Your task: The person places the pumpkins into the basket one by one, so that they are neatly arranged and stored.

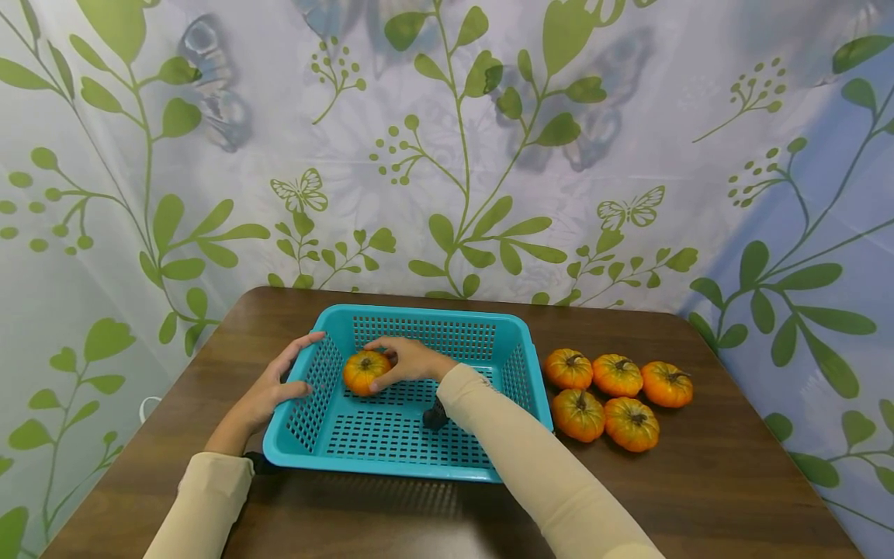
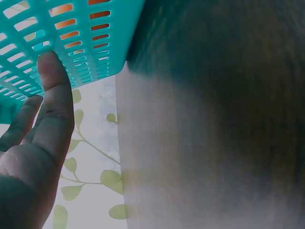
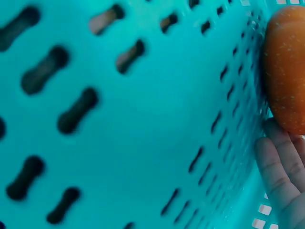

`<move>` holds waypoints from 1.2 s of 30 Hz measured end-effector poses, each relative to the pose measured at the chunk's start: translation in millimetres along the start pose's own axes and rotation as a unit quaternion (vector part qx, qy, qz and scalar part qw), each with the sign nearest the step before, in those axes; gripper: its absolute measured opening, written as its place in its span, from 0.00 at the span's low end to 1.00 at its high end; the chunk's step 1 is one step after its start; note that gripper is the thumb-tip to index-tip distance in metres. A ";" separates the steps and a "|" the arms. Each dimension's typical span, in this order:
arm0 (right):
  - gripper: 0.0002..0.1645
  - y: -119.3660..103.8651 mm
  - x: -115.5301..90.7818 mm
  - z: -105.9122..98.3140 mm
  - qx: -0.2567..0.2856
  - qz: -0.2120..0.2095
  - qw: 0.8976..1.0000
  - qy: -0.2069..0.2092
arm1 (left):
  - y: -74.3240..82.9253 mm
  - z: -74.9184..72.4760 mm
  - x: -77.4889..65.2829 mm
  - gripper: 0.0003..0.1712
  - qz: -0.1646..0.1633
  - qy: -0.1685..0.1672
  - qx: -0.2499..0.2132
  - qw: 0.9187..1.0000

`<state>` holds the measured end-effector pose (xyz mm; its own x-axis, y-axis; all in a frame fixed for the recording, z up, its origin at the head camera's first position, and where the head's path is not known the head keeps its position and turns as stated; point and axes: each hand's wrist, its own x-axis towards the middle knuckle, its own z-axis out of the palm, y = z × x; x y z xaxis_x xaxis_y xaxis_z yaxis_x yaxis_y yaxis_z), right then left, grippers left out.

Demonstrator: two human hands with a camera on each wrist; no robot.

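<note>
A turquoise plastic basket [image 1: 412, 309] with perforated walls stands on the table. At its left side my left hand [image 1: 268, 392] holds the rim, with thumb and forefinger over the edge. In the left wrist view, other fingers [image 2: 56, 95] lie against the outside of the slotted wall. Inside the basket, my right hand [image 1: 412, 361] grips a small orange pumpkin [image 1: 359, 374] in the left half, its thumb and fingers on either side. The right wrist view shows this pumpkin [image 3: 288, 71] at the edge, with fingertips against its underside.
To the right of the basket, several small orange pumpkins [image 1: 618, 376] sit in two rows on the brown wooden table [image 1: 726, 481]. Behind the table hangs a curtain [image 1: 503, 178] printed with green leaves and butterflies. A white cord loop [image 1: 147, 407] shows past the left table edge.
</note>
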<state>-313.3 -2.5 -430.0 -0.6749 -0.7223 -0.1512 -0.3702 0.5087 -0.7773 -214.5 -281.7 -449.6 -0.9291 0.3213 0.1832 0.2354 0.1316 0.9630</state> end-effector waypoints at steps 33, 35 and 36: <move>0.47 -3.7 1.0 1.0 0.017 0.030 0.999 0.003 | -0.3 -0.4 0.7 0.46 0.000 -0.001 -0.005 1.000; 0.47 -3.8 0.3 -0.8 0.031 0.030 0.999 -0.005 | 0.1 -0.6 0.6 0.46 0.000 0.000 -0.003 1.000; 0.46 -4.1 -0.1 -2.0 0.038 0.031 0.999 -0.009 | 0.3 -0.7 0.5 0.46 0.000 0.000 -0.002 1.000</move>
<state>-313.0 -3.6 -425.6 -0.6838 -0.6987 -0.2103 -0.2785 0.5163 -0.8098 -215.1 -282.2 -449.1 -0.9289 0.3216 0.1837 0.2345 0.1270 0.9638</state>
